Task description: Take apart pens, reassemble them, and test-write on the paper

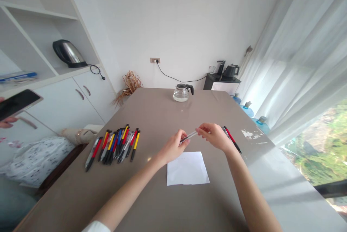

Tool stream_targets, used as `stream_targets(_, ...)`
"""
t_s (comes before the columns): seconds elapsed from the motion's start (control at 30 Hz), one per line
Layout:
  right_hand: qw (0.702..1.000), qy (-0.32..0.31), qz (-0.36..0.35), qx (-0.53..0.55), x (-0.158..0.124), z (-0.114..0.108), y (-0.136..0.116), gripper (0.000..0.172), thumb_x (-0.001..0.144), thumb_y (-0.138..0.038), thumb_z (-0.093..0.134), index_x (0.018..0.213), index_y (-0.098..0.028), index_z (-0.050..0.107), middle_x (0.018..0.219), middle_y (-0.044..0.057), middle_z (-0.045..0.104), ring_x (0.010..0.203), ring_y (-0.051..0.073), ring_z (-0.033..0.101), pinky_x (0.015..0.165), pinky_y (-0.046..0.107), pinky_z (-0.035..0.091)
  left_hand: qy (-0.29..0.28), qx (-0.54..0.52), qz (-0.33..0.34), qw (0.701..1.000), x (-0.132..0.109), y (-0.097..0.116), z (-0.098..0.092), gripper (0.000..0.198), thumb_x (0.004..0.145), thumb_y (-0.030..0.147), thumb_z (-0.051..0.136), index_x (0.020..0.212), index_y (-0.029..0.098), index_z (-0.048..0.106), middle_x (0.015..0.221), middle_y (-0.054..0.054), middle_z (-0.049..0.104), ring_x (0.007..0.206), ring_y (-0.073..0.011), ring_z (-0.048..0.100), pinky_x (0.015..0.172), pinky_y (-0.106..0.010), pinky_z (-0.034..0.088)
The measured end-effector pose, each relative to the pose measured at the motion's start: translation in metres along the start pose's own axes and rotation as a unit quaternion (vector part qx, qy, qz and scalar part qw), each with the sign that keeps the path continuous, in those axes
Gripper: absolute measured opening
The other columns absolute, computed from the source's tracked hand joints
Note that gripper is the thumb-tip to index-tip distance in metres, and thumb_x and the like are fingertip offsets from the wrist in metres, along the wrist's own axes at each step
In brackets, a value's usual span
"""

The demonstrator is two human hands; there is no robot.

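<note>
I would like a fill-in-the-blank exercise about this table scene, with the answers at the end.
1. The left hand and the right hand hold one ____ between them.
2. The sheet of paper on the table near the hands is ____ in colour.
3. The group of pens lies on the person's ____ side.
4. The glass pot at the far end of the table has a ____ handle.
Missing words: pen; white; left; black.

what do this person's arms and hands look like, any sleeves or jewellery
Both forearms are bare; a white sleeve edge shows high on the left arm. The left hand and right hand wear no gloves, and no ring or watch is visible.
</note>
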State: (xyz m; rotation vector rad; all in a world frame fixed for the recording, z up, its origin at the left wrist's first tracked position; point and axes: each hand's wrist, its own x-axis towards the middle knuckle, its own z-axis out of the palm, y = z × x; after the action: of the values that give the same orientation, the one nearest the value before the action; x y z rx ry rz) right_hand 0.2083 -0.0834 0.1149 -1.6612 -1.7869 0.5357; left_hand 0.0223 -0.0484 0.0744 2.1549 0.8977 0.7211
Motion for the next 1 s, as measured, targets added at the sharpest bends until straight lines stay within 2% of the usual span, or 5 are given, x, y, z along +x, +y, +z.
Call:
stream_targets(0.5, 0.998, -0.005, 0.027, -0.050, -0.001, 0.009, -0.007, 0.051, 0.079, -0.050, 0.030, 0.044, -0.016, 0.048, 0.044, 0.000, 0.051, 0.040, 0.008, 0.042, 0.047, 0.022, 0.031, -0.019, 0.055, 0.026, 0.998, 0.000, 0.000, -0.001, 0.017, 0.084, 0.033, 0.032, 0.090, 0.020, 0.040, 0.087, -0.003, 0.055, 0.078, -0.0147, 0.052, 0.066, -0.025, 0.040)
stream_targets(0.63, 1.000, -0.015, 0.002, 0.012, -0.002, 0.003, -0.008, 0.035, 0.077, -0.046, 0.039, 0.072, -0.018, 0.058, 0.058, 0.000, 0.058, 0.049, 0.010, 0.050, 0.050, 0.021, 0.036, -0.020, 0.070, 0.030, 0.997, 0.000, 0.000, -0.003, 0.017, 0.084, 0.033, 0.030, 0.089, 0.019, 0.039, 0.081, -0.002, 0.054, 0.071, -0.0136, 0.052, 0.063, -0.025, 0.039)
stream_targets(0.73, 0.996, -0.048, -0.032, 0.074, -0.003, -0.002, -0.008, 0.028, 0.075, -0.039, 0.046, 0.094, -0.020, 0.055, 0.072, 0.001, 0.061, 0.058, 0.011, 0.053, 0.053, 0.021, 0.039, -0.016, 0.090, 0.035, 0.995, 0.000, 0.002, -0.005, 0.018, 0.085, 0.031, 0.027, 0.085, 0.019, 0.040, 0.076, -0.001, 0.052, 0.067, -0.0129, 0.050, 0.060, -0.024, 0.037)
stream_targets(0.9, 0.998, -0.041, -0.042, 0.038, -0.004, -0.003, -0.008, 0.021, 0.076, -0.034, 0.044, 0.081, -0.019, 0.058, 0.064, 0.000, 0.059, 0.056, 0.010, 0.052, 0.054, 0.021, 0.038, -0.017, 0.102, 0.054, 0.993, 0.000, 0.005, -0.007, 0.026, 0.086, 0.031, 0.023, 0.079, 0.019, 0.044, 0.076, -0.002, 0.053, 0.070, -0.0134, 0.050, 0.064, -0.025, 0.037)
stream_targets(1.0, 0.999, -0.030, -0.030, -0.009, -0.003, 0.002, -0.008, 0.029, 0.079, -0.038, 0.039, 0.066, -0.018, 0.056, 0.058, 0.000, 0.058, 0.052, 0.010, 0.050, 0.051, 0.021, 0.034, -0.019, 0.083, 0.043, 0.995, -0.001, 0.005, -0.006, 0.022, 0.084, 0.035, 0.030, 0.091, 0.020, 0.043, 0.082, -0.003, 0.055, 0.075, -0.0146, 0.052, 0.065, -0.026, 0.039)
